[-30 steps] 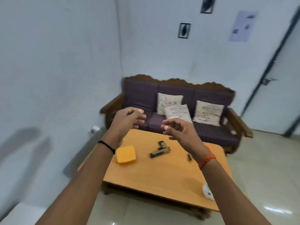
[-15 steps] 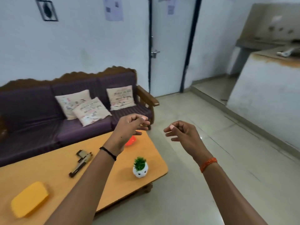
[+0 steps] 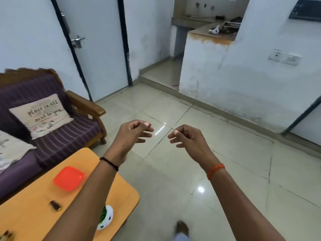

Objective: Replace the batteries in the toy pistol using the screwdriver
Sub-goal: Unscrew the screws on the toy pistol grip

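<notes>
My left hand [image 3: 132, 134] and my right hand [image 3: 186, 138] hang in the air over the tiled floor, fingers loosely curled, holding nothing. Only the tip of the toy pistol [image 3: 7, 236] shows at the bottom left edge, lying on the orange wooden table [image 3: 26, 214]. A small dark object with a yellow end [image 3: 55, 205] lies on the table near my left forearm; blur hides what it is. No screwdriver shows clearly.
A red square lid [image 3: 69, 178] and a small white plant pot [image 3: 106, 218] sit on the table. A purple sofa [image 3: 57, 136] with cushions stands behind it, left. A white door [image 3: 97, 49], a counter [image 3: 208, 54] and tiled floor [image 3: 225, 171] fill the rest. My foot [image 3: 182, 229] shows below.
The view has swung far to the right, from the sofa and table toward the door and counter. Both hands stay raised with nothing in them. The pistol has slid to the bottom left edge.
</notes>
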